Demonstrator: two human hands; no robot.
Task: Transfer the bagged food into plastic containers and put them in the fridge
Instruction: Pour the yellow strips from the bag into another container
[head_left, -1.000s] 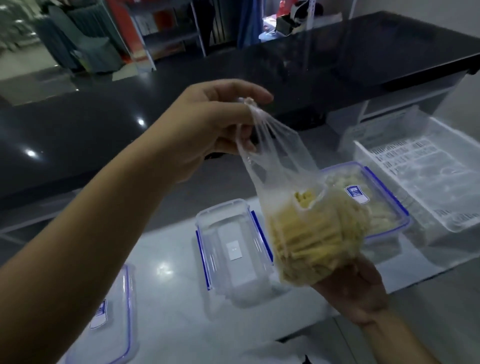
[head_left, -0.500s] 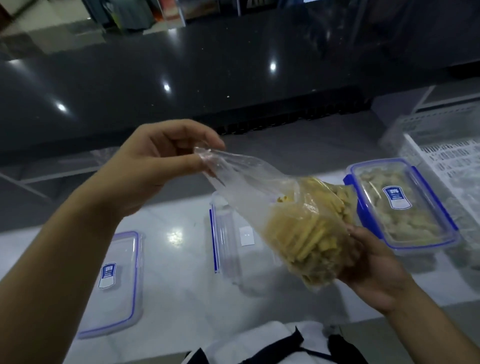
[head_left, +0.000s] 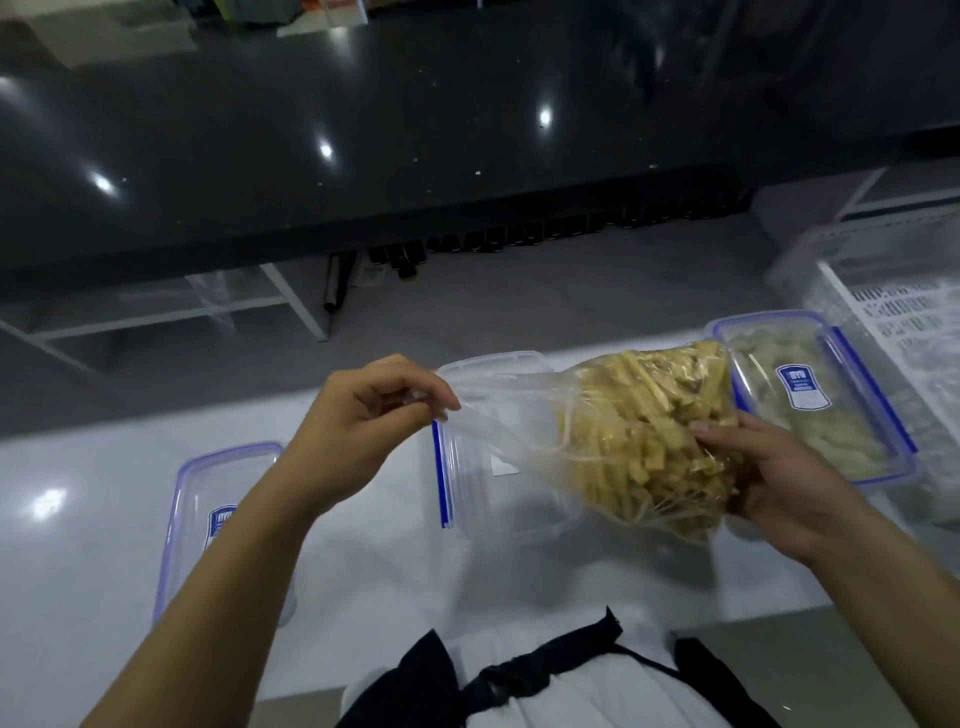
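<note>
Left hand (head_left: 363, 421) pinches neck of clear plastic bag of yellow food sticks (head_left: 644, 441); right hand (head_left: 763, 478) cups its bulk, above empty clear blue-clipped container (head_left: 498, 493) mid-surface. Bag looks limp, slippery; keep supporting underneath.

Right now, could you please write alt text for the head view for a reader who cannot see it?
Two hands hold a clear bag of yellow food sticks above an open plastic container: the left hand pinches its neck, the right hand cups its bulk. A lidded, filled container sits right, a loose lid left.
</note>
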